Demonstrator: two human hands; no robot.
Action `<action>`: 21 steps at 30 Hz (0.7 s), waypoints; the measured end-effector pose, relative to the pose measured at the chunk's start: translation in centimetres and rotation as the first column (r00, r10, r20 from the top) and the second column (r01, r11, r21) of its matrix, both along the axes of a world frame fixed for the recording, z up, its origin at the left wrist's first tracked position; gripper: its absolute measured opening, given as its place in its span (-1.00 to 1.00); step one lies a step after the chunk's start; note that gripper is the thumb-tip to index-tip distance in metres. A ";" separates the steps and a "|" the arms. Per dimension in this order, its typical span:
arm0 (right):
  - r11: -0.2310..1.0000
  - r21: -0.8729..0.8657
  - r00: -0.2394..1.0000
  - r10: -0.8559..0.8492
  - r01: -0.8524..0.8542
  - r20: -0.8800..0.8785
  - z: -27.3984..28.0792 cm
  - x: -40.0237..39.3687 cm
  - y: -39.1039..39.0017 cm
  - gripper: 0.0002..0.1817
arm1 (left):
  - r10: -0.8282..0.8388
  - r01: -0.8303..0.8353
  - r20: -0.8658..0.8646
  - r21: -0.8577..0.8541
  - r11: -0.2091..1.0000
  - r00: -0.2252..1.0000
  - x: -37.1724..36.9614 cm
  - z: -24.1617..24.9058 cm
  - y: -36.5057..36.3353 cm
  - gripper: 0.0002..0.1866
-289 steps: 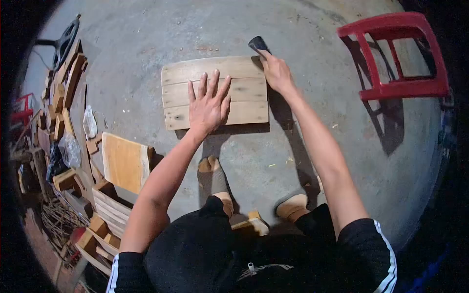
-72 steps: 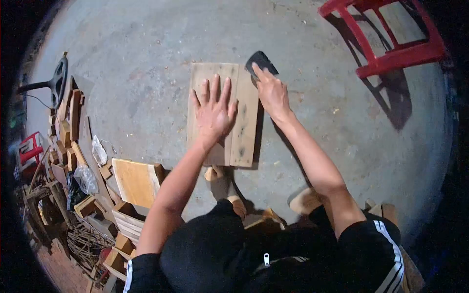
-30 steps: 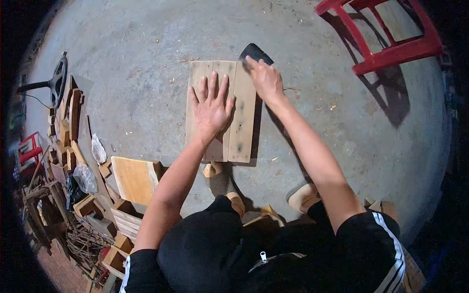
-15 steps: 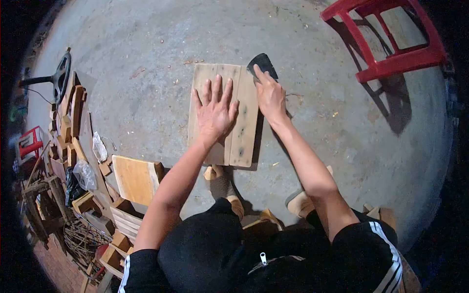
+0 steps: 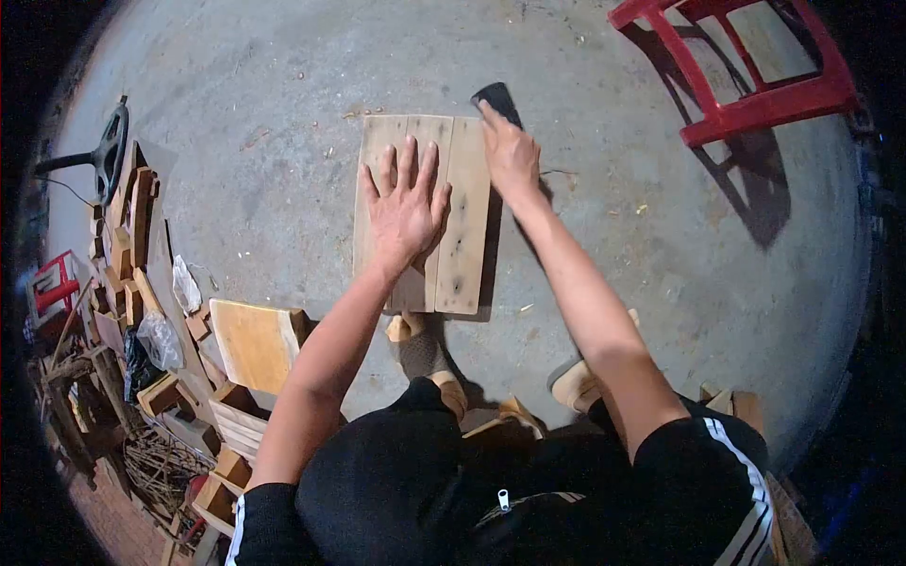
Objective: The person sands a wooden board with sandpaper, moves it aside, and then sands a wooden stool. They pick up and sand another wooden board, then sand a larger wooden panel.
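A pale wooden panel (image 5: 462, 222) of joined boards, with dark nail holes, lies near the middle of the concrete floor. My left hand (image 5: 404, 215) presses flat on its face, fingers spread. At the panel's upper right corner, my right hand (image 5: 513, 158) grips a piece of black sandpaper (image 5: 500, 102), index finger stretched along it. The sandpaper's outer part sticks out past the far edge of the panel, and the rest is hidden under my fingers.
A red plastic stool (image 5: 746, 118) lies at the upper right. Wood offcuts (image 5: 142, 217), a plastic bag (image 5: 160, 340) and a black wheel-like part (image 5: 113, 151) line the left side. A yellowish wooden slab (image 5: 255, 344) is beside my left arm, and my feet are below the panel.
My right hand has slid a little farther up along the panel's right edge with the sandpaper, which now looks narrower. My left hand stays on the panel; the whole view has shifted slightly.
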State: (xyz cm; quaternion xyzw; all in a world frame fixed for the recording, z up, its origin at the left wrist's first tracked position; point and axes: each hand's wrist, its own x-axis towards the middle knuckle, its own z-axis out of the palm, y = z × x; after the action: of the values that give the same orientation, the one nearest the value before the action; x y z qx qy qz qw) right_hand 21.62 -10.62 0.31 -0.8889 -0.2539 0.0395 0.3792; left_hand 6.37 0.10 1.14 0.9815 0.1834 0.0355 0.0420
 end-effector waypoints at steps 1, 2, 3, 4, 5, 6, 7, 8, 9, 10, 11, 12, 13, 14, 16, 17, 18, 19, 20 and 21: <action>1.000 -0.030 1.000 0.009 -0.010 -0.018 -0.9 1.0 0.6 -0.60 | 0.002 -0.002 -0.006 -0.006 1.000 1.000 0.0 0.0 0.0 -0.35; 0.998 -0.058 0.999 0.017 -0.019 -0.030 -1.6 1.8 1.1 -0.61 | 0.004 -0.004 -0.006 -0.010 1.000 1.000 0.2 0.2 0.1 -0.35; 0.999 -0.049 1.000 0.021 -0.022 -0.018 -1.1 2.1 1.0 -0.61 | 0.007 -0.007 0.006 -0.001 1.000 1.000 0.4 0.1 0.4 -0.35; 0.992 -0.105 0.997 0.070 -0.068 0.017 -0.5 1.9 0.5 -0.62 | 0.005 -0.005 0.018 -0.007 1.000 1.000 0.4 -0.2 0.5 -0.34; 0.980 -0.166 0.992 0.120 -0.112 0.042 -0.2 1.5 0.2 -0.62 | 0.003 -0.002 0.023 -0.018 1.000 1.000 0.2 -0.8 0.5 -0.33; 0.979 -0.170 0.992 0.122 -0.114 0.035 0.4 1.2 0.0 -0.62 | 0.005 -0.004 0.017 -0.023 1.000 1.000 0.2 -0.7 0.5 -0.33; 0.966 -0.229 0.984 0.148 -0.123 0.097 1.1 0.8 -0.3 -0.64 | 0.006 -0.005 0.026 -0.024 1.000 1.000 0.2 -0.5 0.4 -0.33; 0.950 -0.287 0.972 0.175 -0.125 0.155 1.7 0.2 -0.6 -0.66 | 0.003 -0.003 0.035 -0.024 1.000 0.999 0.1 -0.3 0.3 -0.33; 0.943 -0.300 0.975 0.187 -0.144 0.120 1.4 0.8 -0.2 -0.66 | 0.003 -0.002 0.048 -0.024 1.000 0.999 0.1 -0.3 0.3 -0.32; 0.944 -0.299 0.976 0.179 -0.136 0.122 1.1 1.5 0.3 -0.66 | -0.005 0.006 0.050 -0.023 1.000 0.999 0.1 -0.4 0.1 -0.32; 0.926 -0.336 0.980 0.196 -0.173 0.034 0.9 2.2 1.0 -0.65 | -0.009 0.010 0.043 -0.017 1.000 0.999 0.1 -0.4 0.1 -0.33; 0.906 -0.365 0.976 0.210 -0.214 -0.051 0.8 2.6 1.6 -0.64 | -0.013 0.013 0.039 -0.008 1.000 0.999 0.1 -0.2 0.3 -0.34; 0.927 -0.310 0.974 0.226 -0.210 0.017 0.6 2.3 1.3 -0.61 | -0.017 0.018 0.061 -0.012 1.000 0.998 0.1 -0.1 0.4 -0.34; 0.926 -0.310 0.972 0.234 -0.215 0.026 0.3 2.2 0.9 -0.61 | -0.009 0.010 0.070 -0.011 1.000 0.998 0.2 -0.2 0.6 -0.34; 0.890 -0.426 0.941 0.268 -0.161 0.204 1.1 1.2 -0.4 -0.59 | -0.013 0.014 0.048 -0.021 1.000 0.999 0.2 0.0 0.3 -0.33; 0.924 -0.339 0.953 0.245 -0.175 0.176 0.1 1.4 -0.3 -0.61 | -0.009 0.010 0.013 -0.014 1.000 1.000 0.1 0.0 0.2 -0.33; 0.924 -0.349 0.958 0.229 -0.158 0.171 -0.5 1.5 0.0 -0.61 | -0.013 0.014 0.012 -0.024 1.000 1.000 0.1 0.0 0.3 -0.34; 0.917 -0.333 0.949 0.281 -0.222 0.141 -0.6 2.0 0.6 -0.62 | -0.008 0.008 -0.022 -0.001 1.000 1.000 0.2 0.1 0.3 -0.35; 0.906 -0.322 0.938 0.326 -0.274 0.118 -0.4 2.5 1.0 -0.64 | -0.010 0.011 -0.045 0.018 1.000 0.999 0.1 0.2 0.2 -0.35; 0.853 -0.403 0.938 0.345 -0.332 -0.043 0.3 2.9 1.7 -0.68 | -0.013 0.013 -0.035 0.011 1.000 0.999 -0.1 0.1 0.4 -0.35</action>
State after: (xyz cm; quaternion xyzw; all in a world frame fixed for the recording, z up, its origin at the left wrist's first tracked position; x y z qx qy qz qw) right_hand 24.56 -8.94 0.61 -0.8898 -0.3982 0.1434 0.1704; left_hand 6.24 0.53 1.23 0.9833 0.1776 0.0190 0.0334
